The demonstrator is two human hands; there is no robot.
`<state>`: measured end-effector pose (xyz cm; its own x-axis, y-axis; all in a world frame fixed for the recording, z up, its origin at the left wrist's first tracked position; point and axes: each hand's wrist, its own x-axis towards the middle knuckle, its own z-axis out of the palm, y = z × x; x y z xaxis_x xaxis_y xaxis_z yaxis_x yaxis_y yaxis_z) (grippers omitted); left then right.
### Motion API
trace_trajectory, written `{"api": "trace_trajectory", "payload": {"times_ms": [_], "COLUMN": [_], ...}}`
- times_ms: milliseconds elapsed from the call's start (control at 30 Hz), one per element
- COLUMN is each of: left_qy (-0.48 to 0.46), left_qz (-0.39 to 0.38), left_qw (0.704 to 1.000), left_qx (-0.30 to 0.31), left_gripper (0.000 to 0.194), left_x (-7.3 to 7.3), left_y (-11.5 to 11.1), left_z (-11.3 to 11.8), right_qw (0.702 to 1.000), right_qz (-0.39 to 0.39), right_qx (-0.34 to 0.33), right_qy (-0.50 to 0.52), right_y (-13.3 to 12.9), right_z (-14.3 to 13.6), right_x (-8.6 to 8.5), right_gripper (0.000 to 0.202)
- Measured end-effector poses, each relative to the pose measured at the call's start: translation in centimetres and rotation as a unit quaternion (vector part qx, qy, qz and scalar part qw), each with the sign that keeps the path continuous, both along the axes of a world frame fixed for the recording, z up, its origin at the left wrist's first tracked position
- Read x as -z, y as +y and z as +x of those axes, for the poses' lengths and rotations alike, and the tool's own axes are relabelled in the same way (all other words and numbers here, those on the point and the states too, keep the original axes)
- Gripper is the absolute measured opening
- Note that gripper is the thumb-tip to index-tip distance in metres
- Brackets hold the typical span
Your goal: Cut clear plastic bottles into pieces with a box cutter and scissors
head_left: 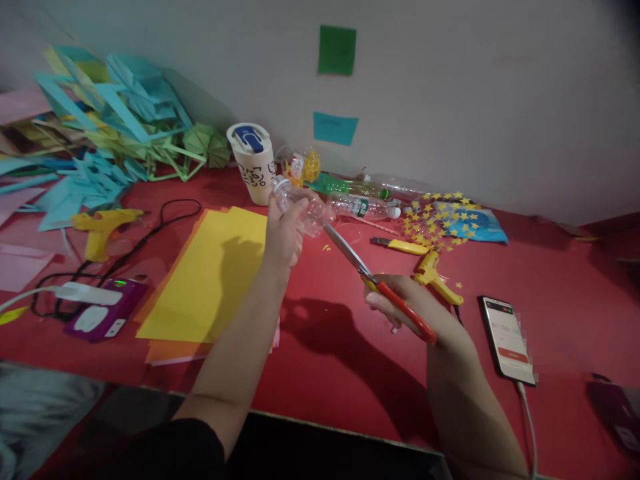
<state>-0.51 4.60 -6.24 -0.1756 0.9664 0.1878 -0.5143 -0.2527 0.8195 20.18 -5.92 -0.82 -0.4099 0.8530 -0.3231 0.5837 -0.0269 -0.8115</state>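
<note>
Near the middle of the view, my left hand (pixel 286 230) is wrapped round a clear plastic bottle (pixel 313 215), its capped end pointing up and left. My right hand (pixel 400 303) grips the red handles of a pair of scissors (pixel 350 252). The blades point up and left, and their tips are at the bottle's lower right end. Whether they touch the plastic cannot be told. Both hands are held above the red table (pixel 320 373). Part of the bottle is hidden by my left fingers.
Yellow sheets (pixel 200 280) lie left of centre, beside a purple power block (pixel 107 310) and glue gun (pixel 103 230). Behind stand a cup (pixel 253 163) and bottles (pixel 363 207). At right are yellow stars (pixel 435 220), a cutter (pixel 400 246), another glue gun (pixel 435 280) and a phone (pixel 507 340).
</note>
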Motion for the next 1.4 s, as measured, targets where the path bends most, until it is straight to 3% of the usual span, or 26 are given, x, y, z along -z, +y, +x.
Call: {"api": "trace_trajectory", "payload": {"times_ms": [200,633,933,1267,1400], "left_qy": [0.002,-0.003,0.048,-0.01,0.003], "left_qz": [0.011,0.018,0.044,0.079,0.064], "left_qw": [1.0,1.0,0.998,0.997,0.998], "left_qx": [0.0,-0.023,-0.025,-0.009,-0.014], "left_gripper": [0.05,0.038,0.048,0.037,0.037], "left_x": [0.2,-0.4,-0.4,-3.5,-3.5], "left_y": [0.0,-0.3,0.0,-1.4,-2.0], "left_z": [0.3,0.8,0.4,0.3,0.1], "right_qw": [1.0,0.999,0.998,0.991,0.982], "right_qz": [-0.007,0.033,0.057,0.08,0.108], "right_qx": [0.005,-0.005,0.007,0.048,0.089], "right_qy": [0.0,-0.015,-0.031,-0.093,-0.125], "right_y": [0.0,0.0,-0.2,-1.7,-3.1], "right_z": [-0.2,-0.4,-0.4,-0.5,0.3], "right_x": [0.2,-0.1,-0.1,-0.1,0.4], "right_gripper": [0.058,0.06,0.061,0.062,0.06]}}
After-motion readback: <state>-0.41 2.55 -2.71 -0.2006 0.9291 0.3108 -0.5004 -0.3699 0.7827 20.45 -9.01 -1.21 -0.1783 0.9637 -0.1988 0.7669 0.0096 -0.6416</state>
